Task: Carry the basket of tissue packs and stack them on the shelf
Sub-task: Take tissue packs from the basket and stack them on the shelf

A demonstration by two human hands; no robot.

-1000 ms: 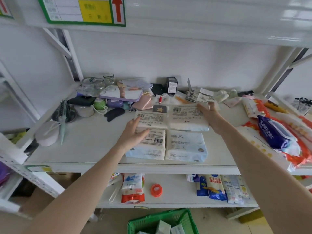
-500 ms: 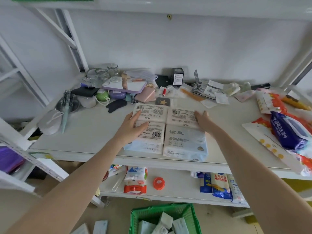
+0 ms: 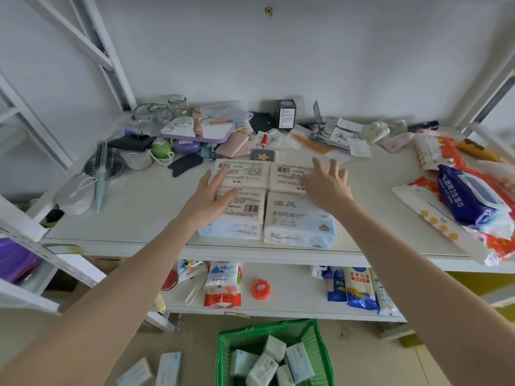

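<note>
Head view: four tissue packs (image 3: 267, 201) sit in a 2x2 block on the white shelf (image 3: 133, 213), near its front edge. Front-right pack (image 3: 295, 221) faces up w/ large Chinese characters 滨风 and a smaller line under it, 柔韧经典. Front-left pack (image 3: 245, 215) shows a barcode and fine print, too small to read. The two back packs, back-left pack (image 3: 245, 174) and back-right pack (image 3: 287, 176), are turned label-up too, each w/ a barcode strip and small text, upside down from this side.

Right of the block, well apart, a blue wipes pouch (image 3: 471, 199) reads "WET WIPES" along its edge, plus white Chinese text; it lies on red-and-white bags (image 3: 434, 224). Behind the block, just beside the back packs, a dark card w/ a gold star (image 3: 262, 155). Further back a black box (image 3: 286, 113) w/ a white label, print unreadable.

Left hand (image 3: 211, 196) lies flat on the left side of the block, fingers straight, spanning the seam betw. back-left and front-left packs; touching, not gripping. Right hand (image 3: 328, 182) is spread wide, fingers apart, over the back-right pack; whether it touches or just hovers I can't tell. It holds nothing.

Below the block, on the floor, the green basket (image 3: 320, 355) holds more white packs (image 3: 267, 360), jumbled. Left of the basket two more packs (image 3: 167, 369) lie on the floor.

Lower shelf (image 3: 292, 302) under the block: blue-yellow bags (image 3: 358, 288) w/ Chinese print, an orange lid (image 3: 260, 288).
</note>
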